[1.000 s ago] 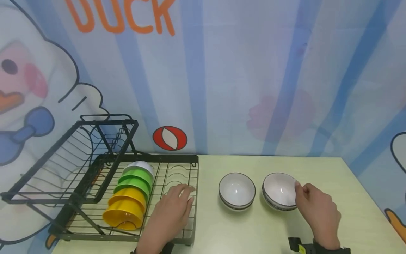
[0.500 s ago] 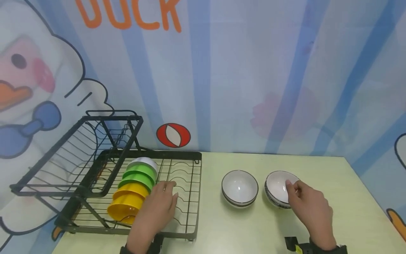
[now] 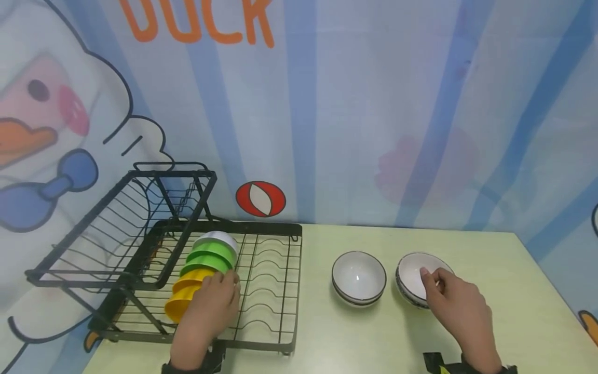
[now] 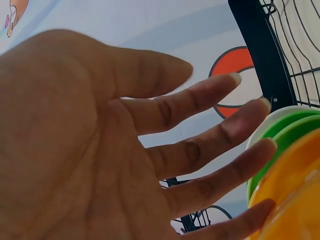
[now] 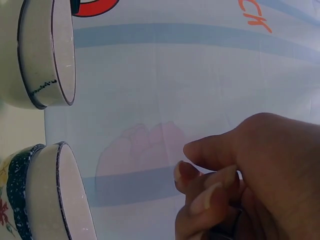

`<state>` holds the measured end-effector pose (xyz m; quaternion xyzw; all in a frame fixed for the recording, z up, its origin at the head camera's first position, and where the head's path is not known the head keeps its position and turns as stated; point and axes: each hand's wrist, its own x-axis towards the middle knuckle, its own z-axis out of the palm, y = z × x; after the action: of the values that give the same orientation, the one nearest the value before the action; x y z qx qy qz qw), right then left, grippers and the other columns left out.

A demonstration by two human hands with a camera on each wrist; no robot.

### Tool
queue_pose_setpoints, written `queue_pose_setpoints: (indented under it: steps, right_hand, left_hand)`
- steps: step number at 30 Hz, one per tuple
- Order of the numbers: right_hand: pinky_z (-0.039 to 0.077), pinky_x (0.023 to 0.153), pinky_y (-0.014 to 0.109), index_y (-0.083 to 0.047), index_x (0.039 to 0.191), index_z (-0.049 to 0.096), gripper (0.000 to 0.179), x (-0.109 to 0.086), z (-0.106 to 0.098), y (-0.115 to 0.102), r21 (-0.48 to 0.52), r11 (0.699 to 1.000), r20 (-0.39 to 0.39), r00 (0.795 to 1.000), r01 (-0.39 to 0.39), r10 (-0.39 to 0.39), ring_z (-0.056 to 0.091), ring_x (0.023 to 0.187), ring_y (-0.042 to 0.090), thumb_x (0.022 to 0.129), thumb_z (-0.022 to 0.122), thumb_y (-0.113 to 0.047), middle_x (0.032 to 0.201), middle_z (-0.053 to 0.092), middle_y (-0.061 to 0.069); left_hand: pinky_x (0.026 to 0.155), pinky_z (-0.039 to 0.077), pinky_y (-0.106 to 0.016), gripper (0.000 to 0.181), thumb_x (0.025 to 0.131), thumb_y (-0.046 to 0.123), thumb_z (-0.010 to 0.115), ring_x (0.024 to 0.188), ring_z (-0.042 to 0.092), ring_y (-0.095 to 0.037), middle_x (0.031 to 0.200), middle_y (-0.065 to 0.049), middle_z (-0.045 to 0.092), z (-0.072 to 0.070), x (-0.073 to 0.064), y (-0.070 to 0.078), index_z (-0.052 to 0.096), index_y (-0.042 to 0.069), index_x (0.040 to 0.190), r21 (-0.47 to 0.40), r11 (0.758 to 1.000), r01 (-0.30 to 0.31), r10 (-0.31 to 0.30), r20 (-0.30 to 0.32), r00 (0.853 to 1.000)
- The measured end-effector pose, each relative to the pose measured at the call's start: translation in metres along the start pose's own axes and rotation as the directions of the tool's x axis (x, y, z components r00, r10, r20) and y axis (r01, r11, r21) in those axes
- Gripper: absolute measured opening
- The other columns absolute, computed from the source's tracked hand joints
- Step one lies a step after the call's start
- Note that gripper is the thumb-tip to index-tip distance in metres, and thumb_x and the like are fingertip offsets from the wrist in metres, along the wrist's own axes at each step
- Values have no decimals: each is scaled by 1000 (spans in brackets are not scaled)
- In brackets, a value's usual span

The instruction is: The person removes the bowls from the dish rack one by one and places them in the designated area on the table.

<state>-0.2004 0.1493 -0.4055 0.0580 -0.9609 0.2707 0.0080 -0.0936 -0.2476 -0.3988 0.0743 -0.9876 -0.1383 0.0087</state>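
Note:
My left hand [image 3: 212, 304] is over the dish rack [image 3: 261, 228], beside a row of nested bowls. In the left wrist view its fingers spread nearly straight towards the bowls; the little finger overlaps a yellow bowl [image 4: 295, 170], and I cannot tell if it touches. Behind the yellow bowls [image 3: 175, 310] lean green bowls [image 3: 210, 262] and a white bowl [image 3: 216, 237]. My right hand [image 3: 460, 306] hovers near the right stack of white bowls [image 3: 411, 270], fingers loosely curled, holding nothing. A patterned outer side [image 5: 17, 185] shows on that stack in the right wrist view.
Another stack of white bowls [image 3: 358, 275] stands on the pale table [image 3: 345, 337], between the rack and the right stack. A raised black wire tier [image 3: 93, 231] overhangs the rack's left side. A printed cloth backdrop [image 3: 350, 114] rises behind the table.
My left hand has moved left across the rack, from its bare wires to the yellow bowls. The right hand stays by the right stack, slightly shifted over it. The head view has shifted slightly.

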Motion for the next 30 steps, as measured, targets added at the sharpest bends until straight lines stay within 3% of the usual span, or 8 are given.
queue_pose_setpoints:
  steps: [4, 10, 19, 25, 30]
  right_hand:
    - [29, 44, 29, -13, 82, 57, 49, -1, 0, 1, 6, 1000, 28, 999, -20, 20, 40, 50, 19, 103, 38, -54, 54, 41, -2]
    - [29, 44, 30, -14, 83, 57, 52, -2, -2, 2, 7, 999, 49, 998, -36, 35, 41, 50, 19, 102, 36, -57, 54, 41, -2]
    - [30, 45, 31, -14, 83, 58, 55, -2, -3, 2, 1, 999, 68, 996, -54, 54, 42, 52, 19, 101, 35, -61, 55, 43, -1]
    - [30, 46, 31, -14, 84, 59, 56, -1, -3, 3, -2, 999, 87, 995, -51, 51, 43, 53, 19, 100, 35, -62, 56, 43, 0]
    - [30, 47, 31, -14, 86, 59, 59, 0, -4, 5, 4, 999, 113, 992, -52, 51, 43, 54, 18, 100, 33, -65, 57, 44, -1]
  left_hand:
    - [89, 51, -54, 29, 105, 21, 43, 104, 57, -35, 115, -19, 64, -1, 0, -4, 59, 2, 120, -34, 999, 19, -18, 44, 999]
    - [102, 44, -60, 40, 106, 25, 42, 118, 52, -44, 128, -24, 61, -2, -3, -11, 57, -2, 131, -85, 996, 40, -33, 74, 997]
    - [102, 42, -64, 40, 103, 23, 44, 118, 51, -46, 122, -26, 59, -6, -7, -27, 58, -4, 128, -29, 995, 91, -88, 80, 993]
    - [92, 47, -62, 30, 96, 33, 62, 111, 54, -37, 117, -18, 58, -7, -7, -35, 64, 9, 114, -22, 991, 135, -131, 129, 983]
    - [99, 42, -68, 48, 86, 34, 74, 122, 50, -42, 131, -22, 54, -7, -6, -38, 61, 7, 122, -11, 986, 167, -163, 158, 974]
